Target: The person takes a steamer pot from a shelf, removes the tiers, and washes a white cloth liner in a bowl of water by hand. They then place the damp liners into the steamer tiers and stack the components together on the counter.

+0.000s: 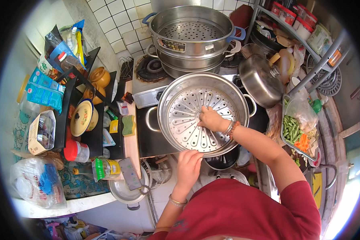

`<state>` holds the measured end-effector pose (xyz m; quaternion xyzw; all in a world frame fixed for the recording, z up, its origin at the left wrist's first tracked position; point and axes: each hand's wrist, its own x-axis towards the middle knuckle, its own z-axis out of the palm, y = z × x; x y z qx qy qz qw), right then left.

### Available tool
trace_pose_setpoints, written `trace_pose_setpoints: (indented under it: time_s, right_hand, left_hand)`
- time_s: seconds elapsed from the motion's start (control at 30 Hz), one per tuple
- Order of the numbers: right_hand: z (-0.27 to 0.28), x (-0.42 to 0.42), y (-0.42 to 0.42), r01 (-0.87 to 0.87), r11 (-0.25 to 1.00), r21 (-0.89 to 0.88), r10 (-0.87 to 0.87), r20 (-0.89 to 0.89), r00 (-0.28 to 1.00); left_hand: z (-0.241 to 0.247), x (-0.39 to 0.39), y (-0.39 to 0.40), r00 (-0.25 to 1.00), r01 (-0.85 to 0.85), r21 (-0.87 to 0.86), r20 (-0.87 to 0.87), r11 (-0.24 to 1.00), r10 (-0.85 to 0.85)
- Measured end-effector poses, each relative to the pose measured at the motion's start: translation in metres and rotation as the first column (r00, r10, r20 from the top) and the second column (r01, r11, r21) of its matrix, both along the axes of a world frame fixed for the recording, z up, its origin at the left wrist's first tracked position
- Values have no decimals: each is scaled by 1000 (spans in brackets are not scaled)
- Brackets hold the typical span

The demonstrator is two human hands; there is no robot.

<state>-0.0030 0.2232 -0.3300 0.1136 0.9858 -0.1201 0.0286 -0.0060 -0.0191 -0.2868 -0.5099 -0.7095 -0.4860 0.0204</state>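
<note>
A perforated metal steamer plate (183,120) lies inside a wide steel pot (168,90) with two loop handles, in front of the gas stove. My right hand (213,119) is at the plate's centre, its fingers bent down there; whether they pinch anything is hidden. My left hand (189,166) touches the pot's near rim with its fingertips; its grip is unclear. Behind the pot, stacked steel steamer tiers (189,45) stand on the gas stove (147,93). A domed steel lid (259,81) leans at the right of the pot.
At the right, a metal tray (297,148) holds cut green beans, carrots and a plastic bag. A green and yellow sponge (128,125) lies on a wooden strip at the left, near a black shelf (91,139) with jars and an enamel pot (82,117). A metal rack (306,45) stands at upper right.
</note>
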Motion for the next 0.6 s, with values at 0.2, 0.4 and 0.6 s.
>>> trace_pose_setpoints:
  time_s: [0.2, 0.4, 0.6]
  right_hand:
    - [8, -1, -10, 3, 1000, -2, -3, 28, 1000]
    - [-19, 11, 9, -10, 1000, 23, 11, -50, 999]
    - [16, 6, -18, -53, 971, 232, 154, -444, 883]
  left_hand:
    - [0, 1, -8, 1000, -12, -9, -13, 1000, 12]
    - [2, 3, 3, 997, 66, 34, -34, 997, -65]
    - [-14, -13, -18, 973, -8, 34, -232, 999, 16]
